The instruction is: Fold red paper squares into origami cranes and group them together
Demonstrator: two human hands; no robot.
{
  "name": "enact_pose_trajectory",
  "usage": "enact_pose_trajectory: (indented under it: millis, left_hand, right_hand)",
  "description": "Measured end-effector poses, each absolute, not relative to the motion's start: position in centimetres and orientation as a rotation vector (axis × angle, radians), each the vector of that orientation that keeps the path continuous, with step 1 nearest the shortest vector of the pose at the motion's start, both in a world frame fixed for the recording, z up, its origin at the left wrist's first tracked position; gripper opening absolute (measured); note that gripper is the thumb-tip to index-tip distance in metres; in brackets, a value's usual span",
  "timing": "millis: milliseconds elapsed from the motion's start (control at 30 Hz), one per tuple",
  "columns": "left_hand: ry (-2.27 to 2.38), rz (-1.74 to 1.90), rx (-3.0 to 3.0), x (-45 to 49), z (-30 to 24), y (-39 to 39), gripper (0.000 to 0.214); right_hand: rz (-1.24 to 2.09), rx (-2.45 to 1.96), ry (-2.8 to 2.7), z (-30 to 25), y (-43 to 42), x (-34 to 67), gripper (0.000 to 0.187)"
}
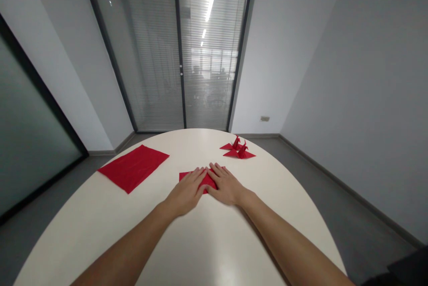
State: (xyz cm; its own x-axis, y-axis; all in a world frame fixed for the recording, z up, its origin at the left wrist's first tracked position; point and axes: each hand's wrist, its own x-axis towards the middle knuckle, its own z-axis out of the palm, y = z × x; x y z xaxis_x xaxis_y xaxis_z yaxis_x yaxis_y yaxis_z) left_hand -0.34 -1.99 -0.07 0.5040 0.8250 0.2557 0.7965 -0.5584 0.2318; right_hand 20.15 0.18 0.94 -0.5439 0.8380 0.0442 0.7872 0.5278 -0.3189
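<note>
My bare forearms (123,241) come in lowest, one from each side over the white table (187,255), slanting inward so that both hands meet over one spot. There the piece of red paper (210,181) lies flat beneath them, straight ahead of me, where I suppose both palms can bear on it evenly. My left hand (185,192) is laid flat with its fingers close together; my right hand (229,187) is flat too, its fingers a little spread, neither one pinching. I judge that they are pressing the paper down and steadying it. How many layers it has, I cannot tell.

Further out on my left lies a larger red sheet (135,168), opened flat, probably set there to leave my hands room. Beyond my right fingertips, two red paper cranes (241,153) stand close together, likely parked out of reach of my sleeveless elbows. Past the table's far edge stand glass panels with blinds (157,63).
</note>
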Motion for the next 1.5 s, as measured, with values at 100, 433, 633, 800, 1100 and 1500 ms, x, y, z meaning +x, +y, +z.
enact_pose_trajectory:
  millis: [100, 433, 633, 800, 1100, 1500]
  left_hand:
    - [1.450, 0.407, 2.611, -0.3, -0.4, -1.8, 0.053]
    - [1.778, 0.420, 2.577, 0.2, -0.1, -2.4, 0.052]
    - [1.805, 0.447, 2.535, 0.1, -0.5, -2.3, 0.055]
    - [1.676, 0.524, 2.663, 0.0, 0.4, -2.3, 0.046]
    - [1.753, 0.597, 2.664, 0.1, 0.4, -2.4, 0.044]
    - [1.732, 0.640, 2.565, 0.0, 0.9, -2.4, 0.043]
  right_hand:
    - [0.385, -1.381, -2.595, 0.9, 0.2, 20.3, 0.082]
    - [0.095, -1.447, -2.386, 1.5, 0.3, 19.8, 0.053]
    - [0.140, -1.381, -2.419, 1.7, 0.1, 19.7, 0.048]
    - [0.146, -1.487, -2.373, 1.5, 0.2, 19.6, 0.054]
    - [0.096, -1.491, -2.341, 2.2, -0.2, 19.5, 0.056]
    - [0.062, -1.357, -2.444, 2.1, -0.4, 19.9, 0.070]
